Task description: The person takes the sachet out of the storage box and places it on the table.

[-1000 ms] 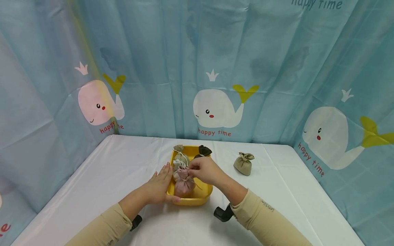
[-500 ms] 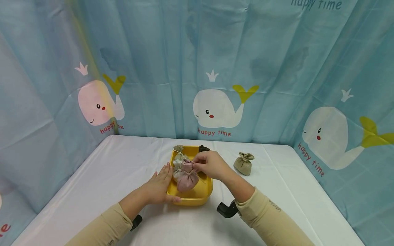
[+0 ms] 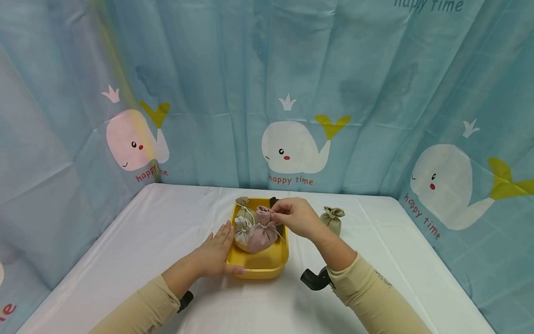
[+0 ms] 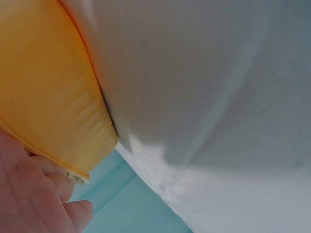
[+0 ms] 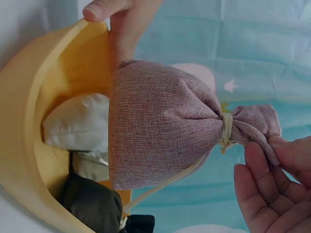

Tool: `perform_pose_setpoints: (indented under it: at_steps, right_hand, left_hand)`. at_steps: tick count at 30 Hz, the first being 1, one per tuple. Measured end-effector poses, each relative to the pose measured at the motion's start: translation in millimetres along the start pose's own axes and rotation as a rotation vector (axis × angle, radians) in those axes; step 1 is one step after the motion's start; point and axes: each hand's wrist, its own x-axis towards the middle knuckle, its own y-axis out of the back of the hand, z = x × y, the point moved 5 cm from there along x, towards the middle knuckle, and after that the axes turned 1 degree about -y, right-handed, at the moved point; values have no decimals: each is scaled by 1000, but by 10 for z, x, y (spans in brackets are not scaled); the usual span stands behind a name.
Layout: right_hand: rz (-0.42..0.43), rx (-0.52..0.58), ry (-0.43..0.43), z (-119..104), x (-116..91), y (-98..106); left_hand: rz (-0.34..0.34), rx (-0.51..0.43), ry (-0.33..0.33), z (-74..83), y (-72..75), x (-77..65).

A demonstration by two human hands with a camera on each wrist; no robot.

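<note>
My right hand (image 3: 297,217) pinches the top of a pink cloth drawstring bag (image 3: 262,237) between thumb and fingers. In the right wrist view the bag is clear of the others, its pale cord tied round the neck and one end trailing. Below is a yellow plastic box (image 3: 267,274) holding a cream bag (image 5: 77,122), a khaki bag (image 5: 90,166) and a dark bag (image 5: 92,201). My left hand (image 3: 213,256) rests along the box's left rim with fingers extended and thumb at the front edge. The left wrist view shows its fingers against the rim.
Another khaki drawstring bag (image 3: 333,223) stands on the white-covered table (image 3: 175,232) right of the box, partly behind my right wrist. A blue curtain (image 3: 217,148) with printed whales rises behind the table and along both sides. Black mounts (image 3: 314,279) stick out below the wrists.
My right hand has lifted the pink bag from the front of the box, moving it up, back and slightly right. My left hand has stayed put on the rim.
</note>
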Motion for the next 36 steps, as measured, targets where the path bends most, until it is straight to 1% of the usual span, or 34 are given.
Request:
perform_pose_setpoints:
  at_steps: [4, 9, 16, 25, 30, 36]
  right_hand:
    - [10, 13, -19, 24, -17, 92]
    - [31, 60, -51, 75, -30, 238]
    - [84, 59, -58, 175, -51, 434]
    - [134, 30, -62, 321, -54, 658]
    - [166, 12, -84, 454, -20, 747]
    - [201, 3, -114, 615, 17, 791]
  left_hand:
    - [2, 1, 3, -3, -3, 3]
    - [-10, 7, 18, 5, 3, 5]
    - [-16, 17, 21, 32, 33, -1]
    - [-22, 29, 26, 17, 11, 6]
    - [-20, 24, 26, 8, 8, 13]
    - [-25, 19, 34, 3, -6, 18]
